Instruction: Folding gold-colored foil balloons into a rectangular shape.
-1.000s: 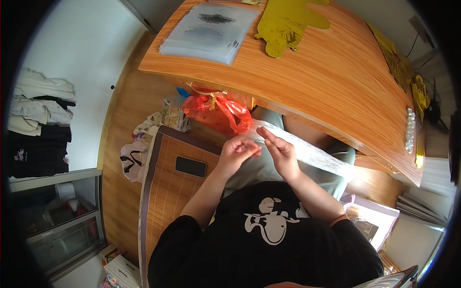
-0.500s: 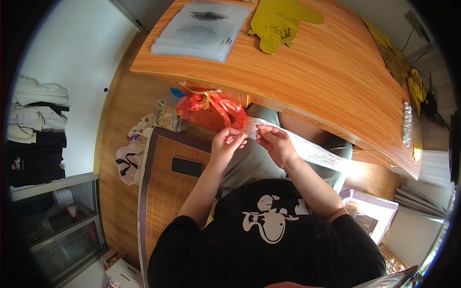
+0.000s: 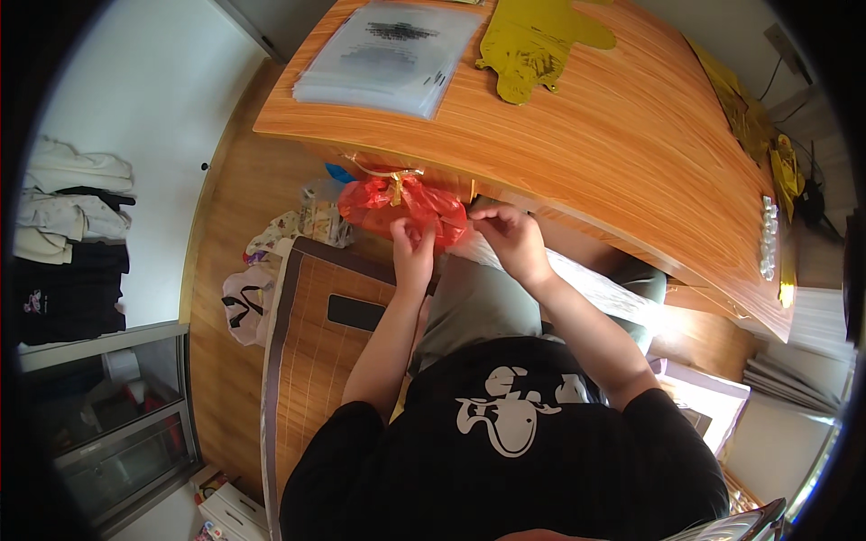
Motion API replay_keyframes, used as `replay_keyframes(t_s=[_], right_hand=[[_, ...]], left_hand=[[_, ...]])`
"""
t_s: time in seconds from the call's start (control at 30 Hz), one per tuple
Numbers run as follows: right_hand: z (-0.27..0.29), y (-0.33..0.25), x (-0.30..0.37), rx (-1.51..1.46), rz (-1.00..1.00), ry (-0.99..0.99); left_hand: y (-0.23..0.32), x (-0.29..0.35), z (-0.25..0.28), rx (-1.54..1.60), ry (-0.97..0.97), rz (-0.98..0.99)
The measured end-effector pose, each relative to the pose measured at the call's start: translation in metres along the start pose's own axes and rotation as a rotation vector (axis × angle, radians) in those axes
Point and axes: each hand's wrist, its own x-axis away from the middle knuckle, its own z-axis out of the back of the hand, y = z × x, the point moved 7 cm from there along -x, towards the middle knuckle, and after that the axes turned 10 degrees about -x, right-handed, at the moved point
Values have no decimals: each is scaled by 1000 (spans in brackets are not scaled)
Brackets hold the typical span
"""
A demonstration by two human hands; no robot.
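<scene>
My left hand point(image 3: 413, 257) is over the front of a red plastic bag point(image 3: 365, 206) that hangs under the desk edge. Its fingers are bent with the tips apart, and I see nothing between them. My right hand point(image 3: 516, 245) is raised at the desk's front edge, thumb and fingertips pinched together. Whatever they hold, if anything, is too small to make out. Beneath my right wrist, a long strip of clear, crinkled plastic film point(image 3: 591, 287) stretches across my lap, its left end near the red bag.
On the wooden desk point(image 3: 631, 135) lie a stack of clear printed plastic sleeves point(image 3: 383, 59) and a flat gold foil piece point(image 3: 528, 45). Small clear items point(image 3: 769, 239) line its right edge. A dark phone point(image 3: 354, 312) rests on the mat point(image 3: 311, 379) at my left.
My hands have come apart from where they met over the film. The left moved left onto the red bag; the right rose toward the desk edge. The film's left end has dropped lower.
</scene>
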Motion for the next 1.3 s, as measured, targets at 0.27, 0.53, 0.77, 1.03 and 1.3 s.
replay_keyframes(t_s=[0.27, 0.53, 0.77, 1.03, 1.3], right_hand=[[-49, -26, -15, 302, 343, -129], [-84, -2, -35, 763, 136, -479], [-76, -14, -26, 654, -77, -604], [-36, -47, -7, 232, 57, -397], [109, -81, 78, 152, -42, -250]], left_hand=[[28, 25, 11, 153, -157, -39], [38, 37, 31, -83, -104, -393], [16, 29, 17, -320, -98, -331], [11, 17, 17, -314, -181, -275], [69, 34, 29, -344, 116, -717]])
